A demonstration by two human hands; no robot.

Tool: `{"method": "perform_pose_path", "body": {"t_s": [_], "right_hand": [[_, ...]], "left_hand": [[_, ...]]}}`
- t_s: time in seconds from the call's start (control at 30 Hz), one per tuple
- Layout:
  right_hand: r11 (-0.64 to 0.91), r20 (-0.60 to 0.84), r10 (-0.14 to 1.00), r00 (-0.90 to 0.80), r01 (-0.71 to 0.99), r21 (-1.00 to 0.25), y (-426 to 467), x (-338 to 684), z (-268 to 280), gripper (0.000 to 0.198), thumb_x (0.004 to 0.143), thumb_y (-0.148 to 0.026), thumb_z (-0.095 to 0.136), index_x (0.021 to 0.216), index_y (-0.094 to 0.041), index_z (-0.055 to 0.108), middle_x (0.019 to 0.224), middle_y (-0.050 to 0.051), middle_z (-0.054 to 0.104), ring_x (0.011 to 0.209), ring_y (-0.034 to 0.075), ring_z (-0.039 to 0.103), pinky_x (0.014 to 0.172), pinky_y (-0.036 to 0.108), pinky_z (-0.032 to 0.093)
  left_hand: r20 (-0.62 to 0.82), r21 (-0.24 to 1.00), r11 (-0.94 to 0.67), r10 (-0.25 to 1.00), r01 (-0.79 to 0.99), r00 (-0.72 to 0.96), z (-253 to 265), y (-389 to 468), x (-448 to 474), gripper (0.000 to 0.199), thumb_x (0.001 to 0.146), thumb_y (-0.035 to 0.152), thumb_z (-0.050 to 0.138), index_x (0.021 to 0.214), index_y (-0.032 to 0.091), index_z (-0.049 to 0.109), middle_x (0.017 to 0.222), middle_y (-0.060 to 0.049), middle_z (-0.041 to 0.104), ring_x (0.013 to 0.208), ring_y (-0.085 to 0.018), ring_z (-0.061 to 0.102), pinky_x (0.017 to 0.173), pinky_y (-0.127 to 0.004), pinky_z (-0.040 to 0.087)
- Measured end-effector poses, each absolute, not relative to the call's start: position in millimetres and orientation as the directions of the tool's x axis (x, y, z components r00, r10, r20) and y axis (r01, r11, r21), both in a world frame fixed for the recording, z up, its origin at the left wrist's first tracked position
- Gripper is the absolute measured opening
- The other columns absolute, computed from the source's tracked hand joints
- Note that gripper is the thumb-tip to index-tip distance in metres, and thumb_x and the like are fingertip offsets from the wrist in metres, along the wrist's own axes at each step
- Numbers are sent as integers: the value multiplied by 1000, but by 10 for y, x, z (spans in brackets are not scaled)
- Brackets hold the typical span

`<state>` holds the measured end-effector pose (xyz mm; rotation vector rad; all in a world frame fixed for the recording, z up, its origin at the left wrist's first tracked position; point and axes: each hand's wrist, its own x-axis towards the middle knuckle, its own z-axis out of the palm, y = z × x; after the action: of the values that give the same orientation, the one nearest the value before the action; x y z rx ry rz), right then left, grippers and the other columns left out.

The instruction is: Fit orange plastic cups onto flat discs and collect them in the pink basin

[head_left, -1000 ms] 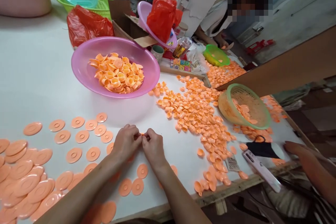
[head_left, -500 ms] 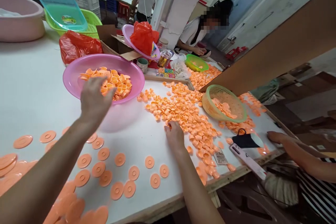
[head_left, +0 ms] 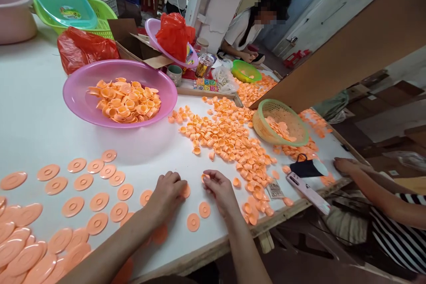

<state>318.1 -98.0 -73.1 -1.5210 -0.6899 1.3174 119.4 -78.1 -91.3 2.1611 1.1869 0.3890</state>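
My left hand [head_left: 169,196] is closed, fingertips on the edge of a small orange plastic saucer [head_left: 185,191] at the table surface. To its right, my right hand [head_left: 221,190] pinches a tiny orange cup [head_left: 205,178] between thumb and fingers. Two flat saucers with raised rings, one of them this saucer [head_left: 204,209], lie between my forearms. Many more saucers [head_left: 97,223] spread to the left, overlapping in a pile at the lower left. Loose orange cups [head_left: 229,140] form a heap beyond my right hand. A pink bowl [head_left: 76,93] holds orange cups with saucers attached.
A green-rimmed basket [head_left: 266,131] with orange pieces stands right of the heap. Nearby lie a black mask [head_left: 305,168], a phone [head_left: 308,193] and a small packet [head_left: 274,189]. A co-worker's arm [head_left: 376,182] rests at the right edge. Another person [head_left: 246,35] sits across.
My left hand has come back from above the pink bowl to the saucers near the table's front. My right hand has moved slightly away from the heap with a cup. The view has shifted.
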Motion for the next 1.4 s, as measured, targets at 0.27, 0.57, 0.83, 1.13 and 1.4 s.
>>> {"method": "perform_pose_path", "body": {"t_s": [0.27,0.57,0.83,1.13,1.4], "right_hand": [[-400,-366,906,212,150,-904,-1087,2844,-782,22,72,-34,67,84,-16,70,76,2,65,48,12,61,42,24,48],[-329,-261,943,205,487,-809,-1046,2687,-865,11,78,-21,55,68,-21,53,53,-5,52,43,11,49,41,21,37],[-119,-53,992,118,671,-732,-1134,2661,-863,18,86,-19,49,68,-21,49,67,0,56,61,14,51,54,24,37],[-185,-54,971,234,586,-789,-1282,2561,-988,21,92,-29,50,72,-22,54,67,1,55,58,14,52,53,25,41],[-357,-327,934,143,338,-871,-1121,2818,-790,15,80,-30,62,85,-19,71,70,3,66,51,15,57,44,25,46]], "left_hand": [[3,696,-384,846,607,532,-1030,-748,1147,7,83,17,62,83,21,68,92,-5,60,87,-21,51,78,-35,38],[-38,716,-349,845,605,533,-1008,-746,1159,13,86,18,60,79,21,69,82,-3,62,84,-19,52,75,-34,35],[-277,787,-45,865,616,418,-812,-574,1221,12,77,18,59,73,22,70,78,-1,66,77,-18,57,70,-31,37],[-67,751,-208,920,627,386,-963,-846,1275,22,88,22,53,67,20,56,75,-1,63,79,-19,51,74,-36,34],[-66,762,-176,937,623,344,-957,-874,1232,18,90,22,52,82,21,67,85,-4,65,85,-22,55,78,-37,39]]}}
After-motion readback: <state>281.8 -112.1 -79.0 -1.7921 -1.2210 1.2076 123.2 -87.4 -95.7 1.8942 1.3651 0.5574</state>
